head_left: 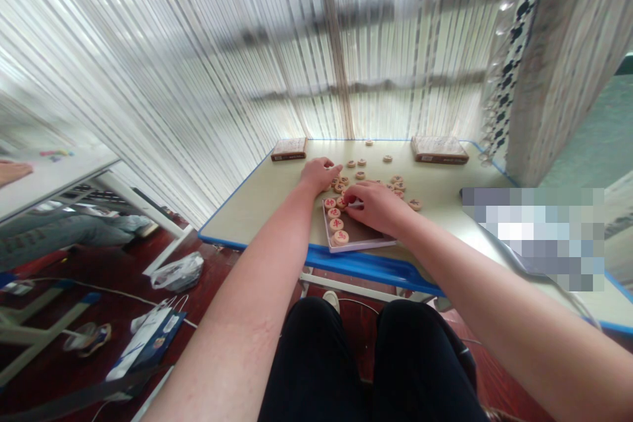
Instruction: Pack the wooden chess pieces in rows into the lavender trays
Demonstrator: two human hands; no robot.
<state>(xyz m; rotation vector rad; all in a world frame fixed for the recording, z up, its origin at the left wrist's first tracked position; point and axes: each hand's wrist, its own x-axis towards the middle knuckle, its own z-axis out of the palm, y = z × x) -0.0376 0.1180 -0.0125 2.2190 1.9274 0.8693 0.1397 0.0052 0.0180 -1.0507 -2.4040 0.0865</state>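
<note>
A shallow box with a white rim [363, 246] lies at the table's front edge. Several round wooden pieces with red characters line its left side, the nearest being a piece [341, 237] in the front corner. My right hand [373, 203] reaches over the box, its fingers closed on a red-marked piece [341, 202] at the back row. Behind the box, my left hand [319, 175] hovers by loose pieces [339, 188], fingers apart, with nothing visible in it. More loose pieces [397, 180] lie behind and right of my right hand.
Two flat boxes stand at the table's back, one left [289, 148] and one right [439, 149]. A pixelated device [534, 237] lies at the right. Striped curtains [386, 46] hang behind the table. Another table with a person's hand [14, 172] is at the far left.
</note>
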